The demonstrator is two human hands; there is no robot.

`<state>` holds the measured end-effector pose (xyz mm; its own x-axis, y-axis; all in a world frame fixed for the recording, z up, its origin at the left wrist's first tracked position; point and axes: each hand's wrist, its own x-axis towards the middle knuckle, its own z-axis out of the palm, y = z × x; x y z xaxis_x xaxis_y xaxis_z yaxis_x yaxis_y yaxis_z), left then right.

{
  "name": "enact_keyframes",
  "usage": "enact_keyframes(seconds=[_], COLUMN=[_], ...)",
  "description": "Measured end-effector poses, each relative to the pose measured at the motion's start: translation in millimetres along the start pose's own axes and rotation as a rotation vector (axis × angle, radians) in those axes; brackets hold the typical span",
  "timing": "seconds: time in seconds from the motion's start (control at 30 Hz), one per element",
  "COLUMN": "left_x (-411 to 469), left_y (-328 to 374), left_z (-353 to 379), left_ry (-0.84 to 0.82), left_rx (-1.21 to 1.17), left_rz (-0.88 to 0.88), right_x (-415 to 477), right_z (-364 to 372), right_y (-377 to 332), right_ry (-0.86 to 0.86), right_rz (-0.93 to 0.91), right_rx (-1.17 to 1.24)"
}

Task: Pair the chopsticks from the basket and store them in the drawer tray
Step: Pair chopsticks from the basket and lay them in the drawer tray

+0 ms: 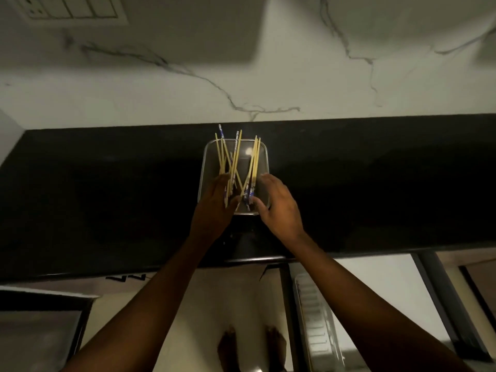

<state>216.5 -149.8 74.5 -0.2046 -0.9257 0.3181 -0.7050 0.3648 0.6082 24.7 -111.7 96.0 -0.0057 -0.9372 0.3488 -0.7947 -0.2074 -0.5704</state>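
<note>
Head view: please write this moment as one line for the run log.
stage: sorting | left hand: on chopsticks | right hand: at basket near edge | basket: on black counter | drawer tray: below right, open

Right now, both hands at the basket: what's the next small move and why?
Probably close the left hand on two chopsticks that match and lift them clear. Both hands are at the near end of the basket, the right hand beside its rim, and the sticks lie crossed and tangled, none visibly paired yet. The drawer tray sits open below right, ready for them.
</note>
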Motion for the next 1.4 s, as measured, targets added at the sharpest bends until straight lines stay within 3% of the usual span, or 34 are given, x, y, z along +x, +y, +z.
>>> enact_keyframes(seconds=[0.23,0.47,0.63,0.97,1.2,1.4], left_x=[36,51,53,59,68,84], left_y=[-32,-52,-70,-79,-73,-61], left_z=[-6,4,10,17,17,11], left_ry=[-0.045,-0.114,-0.164,-0.102,-0.007,-0.103], left_rx=[0.104,0.057,0.139,0.096,-0.103,-0.433], left_rz=[-0.030,-0.151,-0.140,-0.202,-0.332,-0.492], right_x=[65,106,131,139,129,107], right_z=[40,84,111,132,116,94], right_y=[-14,-9,-7,-11,-2,-14], right_ry=[-0.052,-0.217,-0.343,-0.305,-0.272,-0.267], right_rz=[0.029,0.405,0.589,0.596,0.604,0.556], right_rx=[0.026,0.143,0.156,0.093,0.183,0.433])
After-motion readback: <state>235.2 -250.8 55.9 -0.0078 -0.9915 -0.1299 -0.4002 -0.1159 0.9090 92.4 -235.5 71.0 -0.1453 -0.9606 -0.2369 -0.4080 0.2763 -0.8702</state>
